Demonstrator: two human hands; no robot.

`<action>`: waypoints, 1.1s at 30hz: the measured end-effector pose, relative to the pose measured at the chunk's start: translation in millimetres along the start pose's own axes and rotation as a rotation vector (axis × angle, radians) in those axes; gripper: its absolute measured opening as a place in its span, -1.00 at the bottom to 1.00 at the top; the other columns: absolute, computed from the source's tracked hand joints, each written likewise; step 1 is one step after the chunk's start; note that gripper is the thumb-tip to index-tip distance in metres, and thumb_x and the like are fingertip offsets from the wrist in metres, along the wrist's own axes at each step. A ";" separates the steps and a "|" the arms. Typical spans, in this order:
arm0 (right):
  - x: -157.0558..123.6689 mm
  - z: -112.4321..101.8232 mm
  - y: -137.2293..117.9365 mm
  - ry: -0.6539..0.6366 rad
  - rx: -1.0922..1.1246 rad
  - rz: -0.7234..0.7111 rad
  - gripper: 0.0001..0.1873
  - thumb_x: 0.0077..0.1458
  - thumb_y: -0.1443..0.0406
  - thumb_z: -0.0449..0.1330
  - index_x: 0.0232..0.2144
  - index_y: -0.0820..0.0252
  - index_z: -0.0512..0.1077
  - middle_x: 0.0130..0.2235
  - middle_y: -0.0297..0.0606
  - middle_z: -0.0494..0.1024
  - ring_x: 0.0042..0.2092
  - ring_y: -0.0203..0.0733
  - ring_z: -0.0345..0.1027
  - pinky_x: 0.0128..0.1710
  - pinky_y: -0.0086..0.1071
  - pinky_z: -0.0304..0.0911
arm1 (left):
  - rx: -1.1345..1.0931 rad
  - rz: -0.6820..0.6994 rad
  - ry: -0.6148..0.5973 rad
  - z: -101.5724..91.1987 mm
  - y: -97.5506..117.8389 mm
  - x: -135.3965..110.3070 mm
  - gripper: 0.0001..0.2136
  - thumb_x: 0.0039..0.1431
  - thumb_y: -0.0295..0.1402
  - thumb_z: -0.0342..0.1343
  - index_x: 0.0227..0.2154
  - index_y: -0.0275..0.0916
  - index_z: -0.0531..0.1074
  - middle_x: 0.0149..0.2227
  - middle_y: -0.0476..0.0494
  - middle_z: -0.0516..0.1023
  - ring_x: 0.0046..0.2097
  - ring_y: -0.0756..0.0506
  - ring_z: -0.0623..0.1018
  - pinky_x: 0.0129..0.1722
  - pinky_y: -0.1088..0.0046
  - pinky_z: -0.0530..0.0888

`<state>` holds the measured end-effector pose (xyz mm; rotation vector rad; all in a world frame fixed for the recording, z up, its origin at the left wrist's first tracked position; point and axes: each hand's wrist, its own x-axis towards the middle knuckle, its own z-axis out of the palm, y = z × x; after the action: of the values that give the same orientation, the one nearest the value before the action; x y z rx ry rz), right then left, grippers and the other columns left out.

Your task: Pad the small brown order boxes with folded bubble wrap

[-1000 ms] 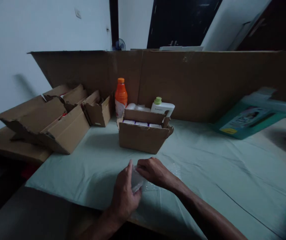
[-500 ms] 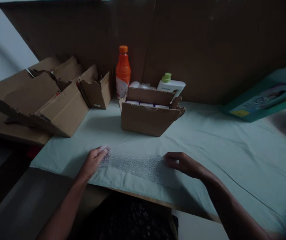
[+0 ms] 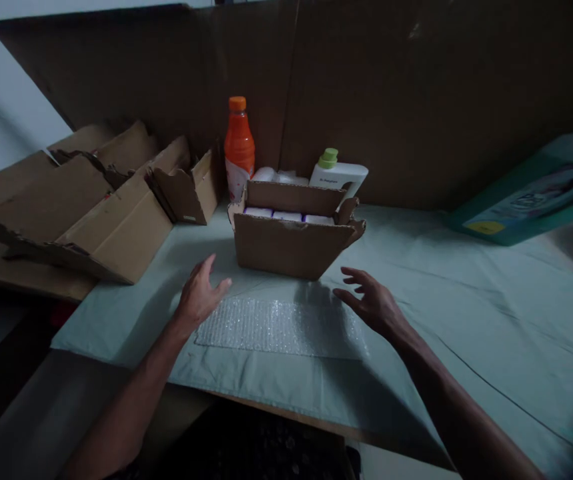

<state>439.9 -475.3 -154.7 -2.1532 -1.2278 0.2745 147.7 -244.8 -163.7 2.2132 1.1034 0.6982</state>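
Observation:
A strip of clear bubble wrap [image 3: 276, 327] lies flat on the pale green cloth, close to the table's front edge. Over its left end my left hand [image 3: 202, 291] is raised, thumb and fingers apart, holding nothing. My right hand [image 3: 369, 300] hovers above the right end with its fingers spread, also holding nothing. Between and just beyond both hands stands a small cardboard box [image 3: 286, 247] with an open top. White packs [image 3: 287, 217] with purple edges stand in a row inside it; their lower parts are hidden.
Behind the box are an orange bottle [image 3: 239, 150] and a white bottle with a green cap [image 3: 339, 175]. Open cardboard boxes [image 3: 131, 230] crowd the left side. A large green jug [image 3: 526, 197] lies tilted at right. A tall cardboard panel [image 3: 391, 100] closes off the back.
Both hands have let go of the bubble wrap and moved up and forward, opening their fingers. The wrap now rests flat on the cloth. The camera view has shifted slightly.

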 end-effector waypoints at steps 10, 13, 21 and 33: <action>66.8 26.8 -14.4 0.026 0.104 0.030 -0.57 0.10 0.17 0.18 0.00 0.22 0.39 -0.07 -0.02 0.61 -0.12 0.05 0.51 -0.16 -0.15 0.41 | -0.128 -0.004 -0.054 56.8 44.5 70.0 -0.65 0.19 -0.42 0.10 0.05 -0.34 0.37 -0.07 -0.30 0.61 -0.04 -0.23 0.60 -0.02 0.24 0.50; 66.3 25.6 -4.3 0.032 0.123 0.050 -0.56 0.11 0.16 0.16 0.02 0.22 0.41 -0.06 -0.01 0.61 -0.11 0.06 0.51 -0.15 -0.11 0.41 | -0.109 -0.010 -0.050 56.8 44.2 72.9 -0.63 0.19 -0.45 0.09 0.08 -0.35 0.36 -0.01 -0.34 0.58 0.03 -0.25 0.57 0.07 0.19 0.46; -20.3 45.0 -26.3 0.200 -0.090 -0.244 -0.64 0.23 0.24 0.11 0.06 0.14 0.44 0.16 0.00 0.47 0.15 0.10 0.36 0.13 0.09 0.24 | 0.139 0.355 -0.081 25.7 26.9 -49.2 -0.60 0.24 -0.43 0.01 0.15 -0.23 0.37 0.19 -0.29 0.44 0.24 -0.23 0.39 0.27 0.06 0.30; -111.2 34.3 14.0 -0.079 -0.308 -0.211 -0.58 0.30 0.19 0.02 0.14 0.08 0.42 0.24 -0.07 0.41 0.26 0.12 0.25 0.15 0.10 0.20 | 0.152 0.298 -0.215 -30.8 -59.0 -79.8 -0.69 0.25 -0.29 -0.02 -0.04 -0.14 0.54 0.10 -0.20 0.54 0.18 -0.23 0.45 0.20 0.05 0.40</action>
<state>373.3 -558.2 -204.0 -2.2585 -1.6184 0.0835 53.9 -273.5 -198.0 2.5456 0.7504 0.4925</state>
